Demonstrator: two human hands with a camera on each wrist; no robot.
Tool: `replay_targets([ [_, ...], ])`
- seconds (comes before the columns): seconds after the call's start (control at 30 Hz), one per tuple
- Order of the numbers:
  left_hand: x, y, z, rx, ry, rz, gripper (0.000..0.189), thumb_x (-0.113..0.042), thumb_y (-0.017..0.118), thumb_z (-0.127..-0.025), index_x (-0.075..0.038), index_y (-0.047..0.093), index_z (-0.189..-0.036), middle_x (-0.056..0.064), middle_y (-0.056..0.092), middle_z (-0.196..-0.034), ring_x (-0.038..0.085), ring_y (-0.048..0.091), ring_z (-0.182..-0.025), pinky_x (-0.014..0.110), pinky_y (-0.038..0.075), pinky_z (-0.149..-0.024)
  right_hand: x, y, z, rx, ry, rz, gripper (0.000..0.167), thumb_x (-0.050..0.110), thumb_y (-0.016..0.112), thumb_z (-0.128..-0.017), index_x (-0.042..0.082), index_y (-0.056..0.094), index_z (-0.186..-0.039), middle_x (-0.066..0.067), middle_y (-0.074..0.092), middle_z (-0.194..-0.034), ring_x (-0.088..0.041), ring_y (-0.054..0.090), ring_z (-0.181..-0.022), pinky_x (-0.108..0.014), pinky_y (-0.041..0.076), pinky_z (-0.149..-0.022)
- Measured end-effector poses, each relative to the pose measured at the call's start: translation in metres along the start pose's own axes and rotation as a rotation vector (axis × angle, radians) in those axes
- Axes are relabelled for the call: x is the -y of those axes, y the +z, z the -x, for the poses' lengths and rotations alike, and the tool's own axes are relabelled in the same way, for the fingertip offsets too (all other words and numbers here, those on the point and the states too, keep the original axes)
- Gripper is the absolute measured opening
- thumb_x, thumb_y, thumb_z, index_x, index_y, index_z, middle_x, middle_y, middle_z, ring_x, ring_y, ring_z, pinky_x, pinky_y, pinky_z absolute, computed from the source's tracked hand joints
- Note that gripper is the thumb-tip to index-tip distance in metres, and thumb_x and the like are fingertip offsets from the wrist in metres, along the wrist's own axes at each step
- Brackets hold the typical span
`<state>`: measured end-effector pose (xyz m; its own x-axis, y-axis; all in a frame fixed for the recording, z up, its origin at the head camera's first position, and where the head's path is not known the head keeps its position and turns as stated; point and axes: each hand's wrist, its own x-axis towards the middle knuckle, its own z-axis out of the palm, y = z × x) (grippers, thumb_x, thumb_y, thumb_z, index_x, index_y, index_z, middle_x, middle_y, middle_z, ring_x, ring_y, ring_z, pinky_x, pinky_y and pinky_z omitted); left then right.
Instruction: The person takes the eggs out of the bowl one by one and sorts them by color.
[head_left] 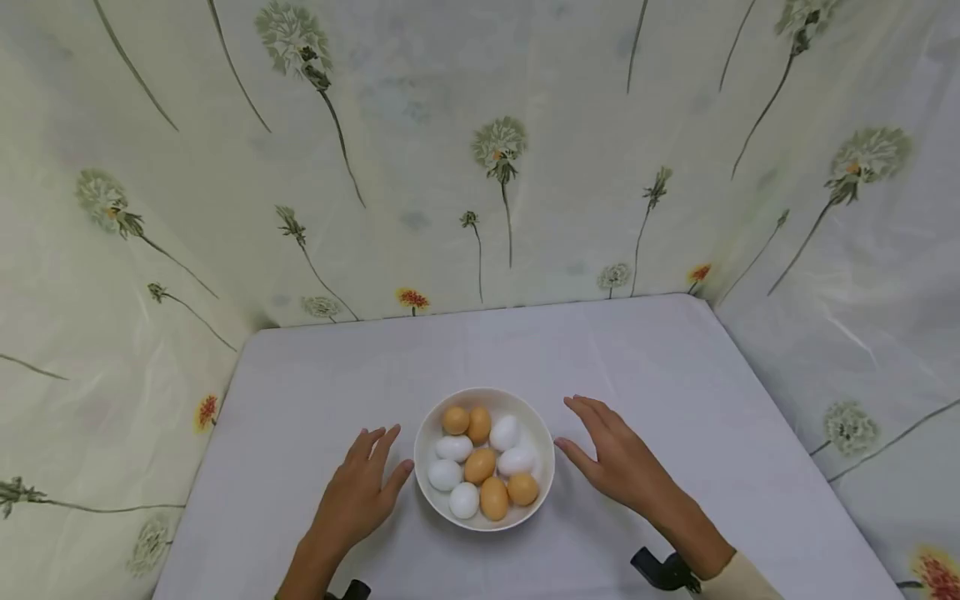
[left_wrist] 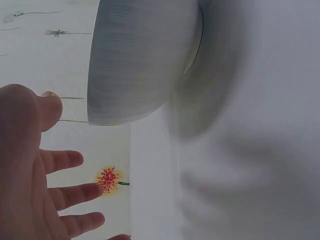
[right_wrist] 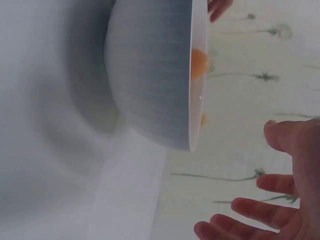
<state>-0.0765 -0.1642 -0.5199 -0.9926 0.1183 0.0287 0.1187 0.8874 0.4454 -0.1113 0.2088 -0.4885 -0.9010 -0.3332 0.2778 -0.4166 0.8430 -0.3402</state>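
Observation:
A round white bowl [head_left: 424, 492] stands on the table, filled with several brown eggs [head_left: 480, 466] and white eggs [head_left: 453, 447]. To its left, my left hand [head_left: 356, 492] hovers with fingers spread and the thumb tip right at the rim. My right hand [head_left: 622, 458] is on the other side, fingers extended, its thumb pointing at the rim. In the left wrist view the bowl's outer wall [left_wrist: 140, 60] stands apart from the thumb. The right wrist view shows the bowl's side [right_wrist: 150, 70] with an orange-brown egg [right_wrist: 199, 63] above the rim. Both hands hold nothing.
A white cloth covers the table [head_left: 360, 358]. Behind it and along both sides hangs a pale curtain [head_left: 420, 167] printed with dandelions and small orange flowers. Black wrist straps or mounts [head_left: 663, 571] show near both wrists.

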Motion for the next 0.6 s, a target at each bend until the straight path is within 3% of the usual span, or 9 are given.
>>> replay_targets([
  [0.27, 0.000, 0.012, -0.002, 0.106, 0.020, 0.305, 0.058, -0.046, 0.044, -0.105, -0.015, 0.037, -0.154, 0.011, 0.041, -0.156, 0.033, 0.038, -0.146, 0.057, 0.035, -0.115, 0.018, 0.005, -0.013, -0.009, -0.088, -0.113, 0.058, 0.027, 0.076, -0.089, 0.011, 0.052, -0.139, -0.006, 0.057, -0.133, -0.021, 0.062, -0.114, -0.027, 0.059, -0.078],
  [0.4, 0.000, 0.020, 0.000, 0.156, -0.002, 0.419, 0.058, -0.043, 0.044, -0.106, -0.012, 0.035, -0.154, 0.012, 0.038, -0.157, 0.034, 0.038, -0.146, 0.056, 0.038, -0.112, 0.025, 0.011, -0.016, 0.030, -0.116, -0.143, 0.057, 0.025, 0.076, -0.089, 0.011, 0.052, -0.139, -0.006, 0.058, -0.131, -0.022, 0.063, -0.113, -0.025, 0.059, -0.078],
  [0.6, -0.002, 0.024, 0.001, 0.161, -0.014, 0.499, 0.056, -0.038, 0.044, -0.107, -0.009, 0.034, -0.154, 0.015, 0.041, -0.155, 0.038, 0.048, -0.136, 0.055, 0.045, -0.106, 0.032, 0.023, -0.023, 0.078, -0.166, -0.154, 0.055, 0.026, 0.075, -0.091, 0.010, 0.053, -0.139, -0.005, 0.060, -0.126, -0.018, 0.064, -0.108, -0.029, 0.059, -0.083],
])
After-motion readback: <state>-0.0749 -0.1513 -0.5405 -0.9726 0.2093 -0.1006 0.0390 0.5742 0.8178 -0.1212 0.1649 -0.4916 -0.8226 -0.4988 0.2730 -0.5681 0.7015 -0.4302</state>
